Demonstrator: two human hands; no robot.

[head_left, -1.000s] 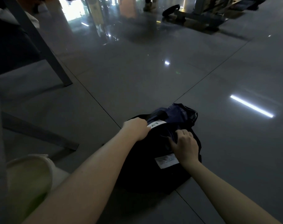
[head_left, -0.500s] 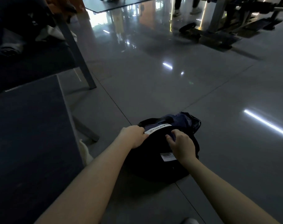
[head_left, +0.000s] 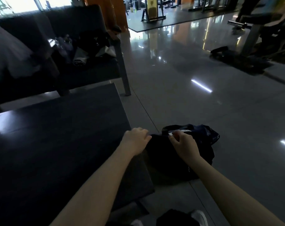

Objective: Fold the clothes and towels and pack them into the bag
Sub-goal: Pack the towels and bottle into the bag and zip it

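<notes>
A black bag (head_left: pixel 167 162) lies on the glossy grey floor just right of a dark bench. Dark blue cloth (head_left: pixel 205 134) bulges out of its far end. My left hand (head_left: pixel 136 141) grips the bag's near-left edge with curled fingers. My right hand (head_left: pixel 184 146) pinches the bag's top near a white label (head_left: pixel 172 133). Whether the bag's mouth is shut is hidden by my hands and the dim light.
The dark bench (head_left: pixel 60 144) fills the left foreground. A dark sofa (head_left: pixel 83 46) behind it carries loose clothes and a rolled towel (head_left: pixel 79 60). Gym machines (head_left: pixel 259 38) stand at the far right. White shoes (head_left: pixel 199 217) show at the bottom edge.
My head has risen and tilted up, so the bench and sofa have come into view. Both hands have stayed on the bag, and my right hand has slid toward the white label.
</notes>
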